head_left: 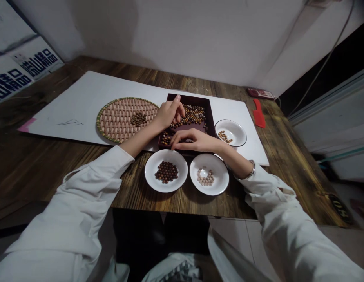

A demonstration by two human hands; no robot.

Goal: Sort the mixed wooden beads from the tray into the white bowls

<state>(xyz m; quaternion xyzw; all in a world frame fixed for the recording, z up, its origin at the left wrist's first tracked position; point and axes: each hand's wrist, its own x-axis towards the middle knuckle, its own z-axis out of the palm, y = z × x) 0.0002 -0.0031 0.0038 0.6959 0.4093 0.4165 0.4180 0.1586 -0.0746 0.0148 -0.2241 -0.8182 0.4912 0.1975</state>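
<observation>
My left hand (pixel 169 112) hangs over the left side of a dark red square box (pixel 211 121), its fingers curled; what they hold, if anything, is hidden. In the box lie many mixed beads (pixel 195 114) in brown, yellow and pale shades. My right hand (pixel 195 141) reaches across the box's front edge from the right. Its thumb and fingers come together at the tips, near the rim of a white bowl (pixel 150 172) with dark brown beads (pixel 166 172). Whether a bead is between those tips cannot be seen.
A second white bowl (pixel 223 184) holds pale beads (pixel 205 177); a third bowl (pixel 240 135) has yellow-brown beads (pixel 225 136). Left of the box, a round woven tray (pixel 114 121) carries dark beads (pixel 138 118). A red scraper (pixel 259 115) and phone-like device (pixel 260 93) lie on the wooden table (pixel 287 164).
</observation>
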